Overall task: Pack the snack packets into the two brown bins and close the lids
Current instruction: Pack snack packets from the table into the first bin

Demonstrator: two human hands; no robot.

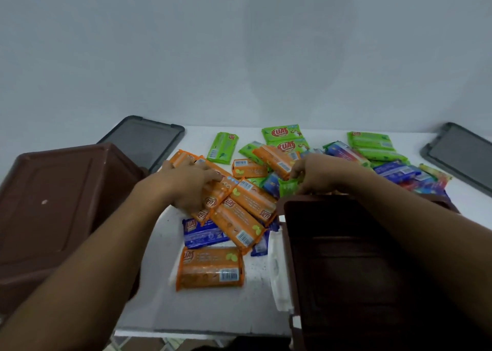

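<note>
Packing was at the gathering step: both hands were in the snack pile on the white worktop [207, 305].
The left hand [186, 188] had its fingers curled over rectangular orange foil packets [247, 201]. The right hand [319, 175] pinched a green foil packet [288, 187] just beyond the right brown plastic bin [346, 257]. Next, each load likely needs lifting into the nearer bin, orange into the left brown plastic bin [61, 204].

Left hand [186, 187]: orange packets [251, 204]. Right hand [320, 175]: green packet [288, 187].

Single head-worn wide-angle view, forward and down, close above the table [207, 305], wall [239, 44] behind.
</note>
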